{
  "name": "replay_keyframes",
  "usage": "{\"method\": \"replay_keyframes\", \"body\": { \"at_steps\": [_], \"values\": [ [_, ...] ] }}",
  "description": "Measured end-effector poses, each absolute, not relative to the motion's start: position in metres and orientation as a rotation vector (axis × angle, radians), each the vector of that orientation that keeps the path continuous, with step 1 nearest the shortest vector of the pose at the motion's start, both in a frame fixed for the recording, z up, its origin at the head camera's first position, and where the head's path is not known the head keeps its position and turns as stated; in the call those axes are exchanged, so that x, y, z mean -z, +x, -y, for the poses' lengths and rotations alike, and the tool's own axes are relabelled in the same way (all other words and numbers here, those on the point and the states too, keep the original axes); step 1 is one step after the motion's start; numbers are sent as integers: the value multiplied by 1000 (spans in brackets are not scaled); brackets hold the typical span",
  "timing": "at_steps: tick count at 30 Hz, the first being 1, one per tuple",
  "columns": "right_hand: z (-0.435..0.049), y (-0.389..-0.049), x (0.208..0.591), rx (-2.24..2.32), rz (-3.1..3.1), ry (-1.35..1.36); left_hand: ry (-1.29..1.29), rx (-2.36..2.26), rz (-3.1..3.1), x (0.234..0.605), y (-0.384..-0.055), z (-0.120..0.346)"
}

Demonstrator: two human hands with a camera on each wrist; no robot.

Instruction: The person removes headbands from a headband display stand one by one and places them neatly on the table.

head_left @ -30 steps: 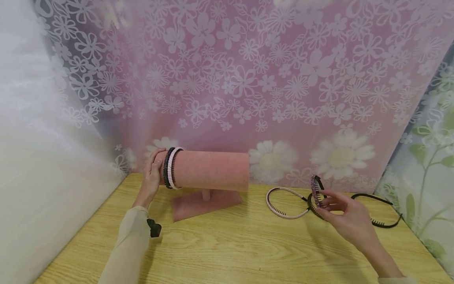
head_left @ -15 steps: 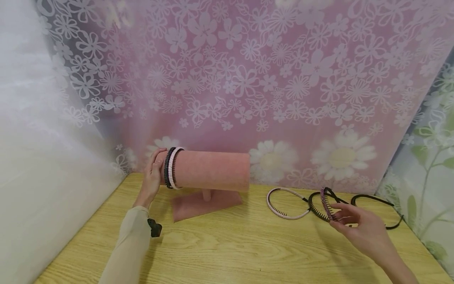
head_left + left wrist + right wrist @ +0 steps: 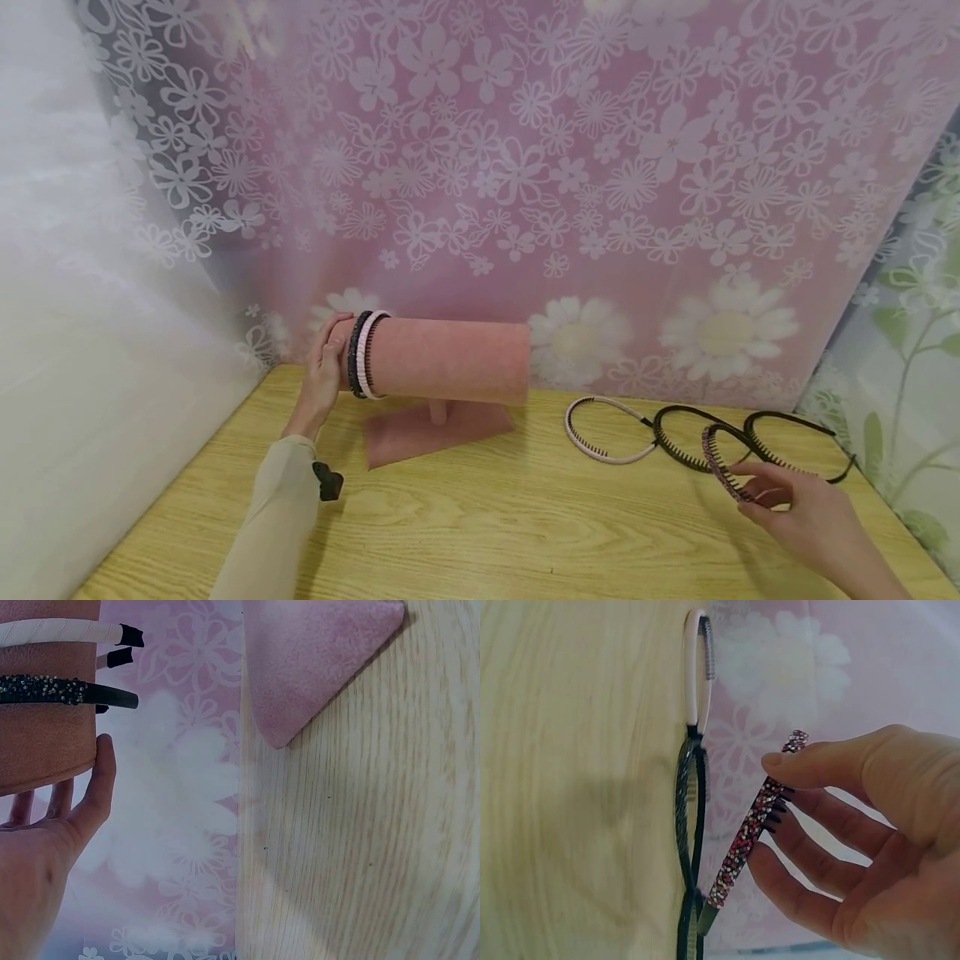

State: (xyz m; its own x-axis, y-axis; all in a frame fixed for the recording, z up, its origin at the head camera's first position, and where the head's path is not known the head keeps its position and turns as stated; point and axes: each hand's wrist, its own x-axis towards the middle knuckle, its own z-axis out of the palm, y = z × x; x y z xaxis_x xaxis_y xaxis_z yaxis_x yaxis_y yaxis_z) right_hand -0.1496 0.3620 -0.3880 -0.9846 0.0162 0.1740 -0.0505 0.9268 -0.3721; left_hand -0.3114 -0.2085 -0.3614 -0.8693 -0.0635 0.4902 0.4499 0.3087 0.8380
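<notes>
My left hand grips the left end of a pink padded roll on a headband stand; its fingertips lie along the end rim in the left wrist view. Around the roll near that hand sit a sparkly black headband and a white headband, side by side. Between thumb and fingers, my right hand pinches a toothed headband covered in red, pink and white beads. It is tilted, its comb teeth facing the palm, and overlaps the black headbands behind it in the head view.
On the wooden table at right lie a pale pink headband, a black headband and another black headband, in a row. A pink floral sheet hangs behind. The stand's flat base rests on the table.
My right hand has moved right and toward the near edge with the beaded headband, uncovering more of the middle black headband. The left hand and stand stay put.
</notes>
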Motion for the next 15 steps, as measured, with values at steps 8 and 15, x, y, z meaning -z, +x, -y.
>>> {"method": "replay_keyframes", "body": {
  "at_steps": [8, 15],
  "values": [
    [-386, -144, 397, -513, 3021, -36, -354, 1576, 2137, 363, -311, 208],
    [-407, -141, 407, -484, 3126, -66, -335, 1608, 2148, 363, -312, 209]
  ]
}}
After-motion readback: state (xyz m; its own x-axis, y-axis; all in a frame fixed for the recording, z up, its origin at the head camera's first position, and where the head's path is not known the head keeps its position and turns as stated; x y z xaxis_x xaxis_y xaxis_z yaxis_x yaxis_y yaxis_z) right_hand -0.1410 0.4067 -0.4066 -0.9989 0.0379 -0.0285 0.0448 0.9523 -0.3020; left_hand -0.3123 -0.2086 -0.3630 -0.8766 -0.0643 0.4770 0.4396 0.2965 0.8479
